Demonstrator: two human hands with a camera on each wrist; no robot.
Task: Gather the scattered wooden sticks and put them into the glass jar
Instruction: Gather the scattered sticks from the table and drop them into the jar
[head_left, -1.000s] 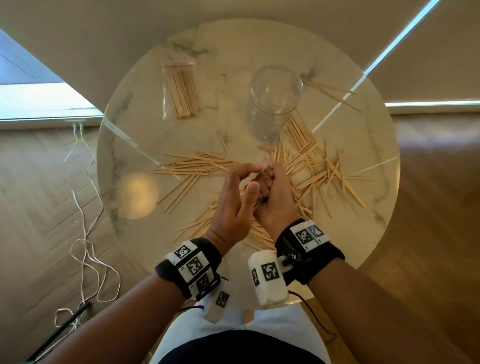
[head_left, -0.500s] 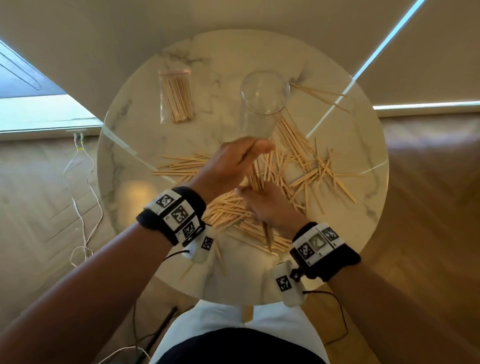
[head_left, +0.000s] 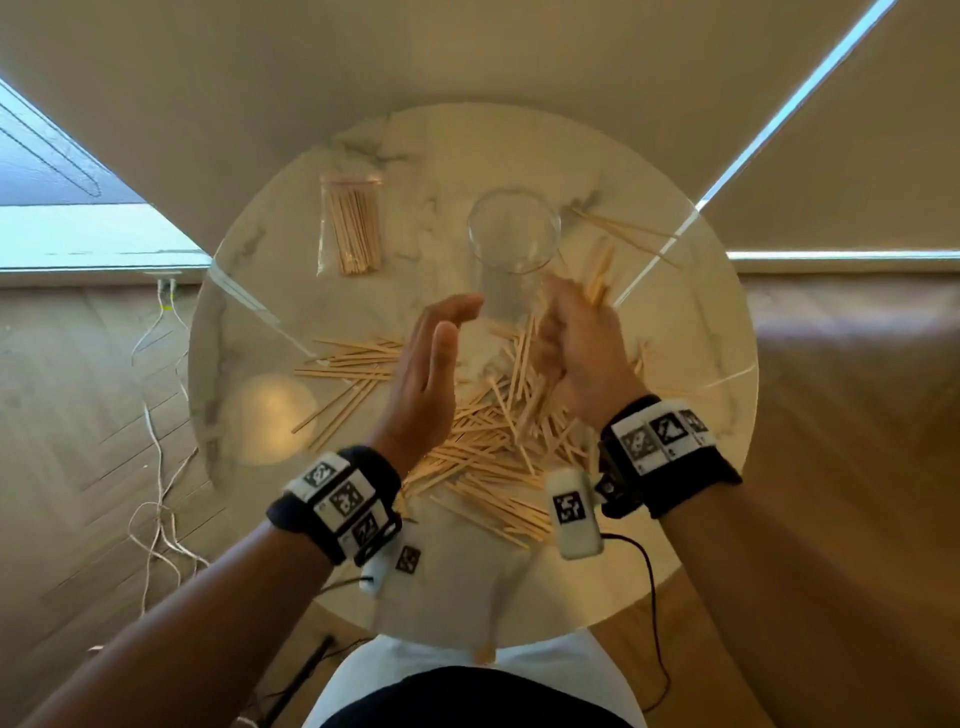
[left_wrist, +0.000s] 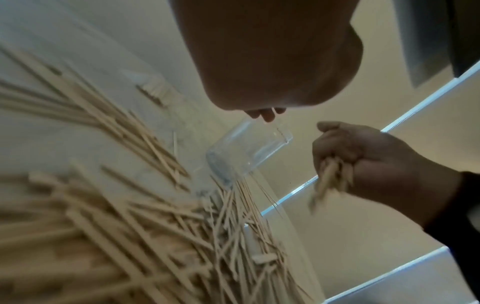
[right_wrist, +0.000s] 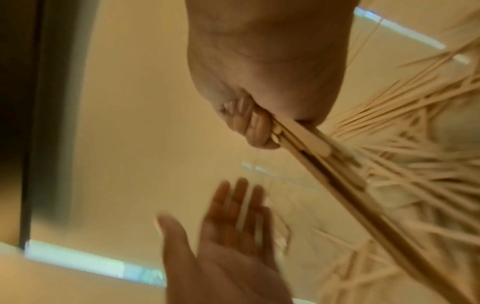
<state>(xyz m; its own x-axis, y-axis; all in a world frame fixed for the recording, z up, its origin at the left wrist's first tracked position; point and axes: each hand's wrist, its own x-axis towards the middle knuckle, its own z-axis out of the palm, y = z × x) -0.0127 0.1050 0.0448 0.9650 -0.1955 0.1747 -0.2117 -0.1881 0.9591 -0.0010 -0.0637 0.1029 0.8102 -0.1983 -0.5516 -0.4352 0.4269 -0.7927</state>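
So, head view: right hand (head_left: 582, 348) fisted round a small bundle of wooden sticks (head_left: 597, 273), raised just beside the glass jar (head_left: 511, 234); left hand (head_left: 426, 374) spread flat, holding nothing. Most sticks lie loose on the tabletop (head_left: 691, 332).

Left wrist view: jar upright, looks empty; glass, likely slippery and tippable, so steady its wall.

Right wrist view: grip clamps the bundle mid-length. Sticks look light, stiff and prone to fanning out; hold them tight and feed ends-first.
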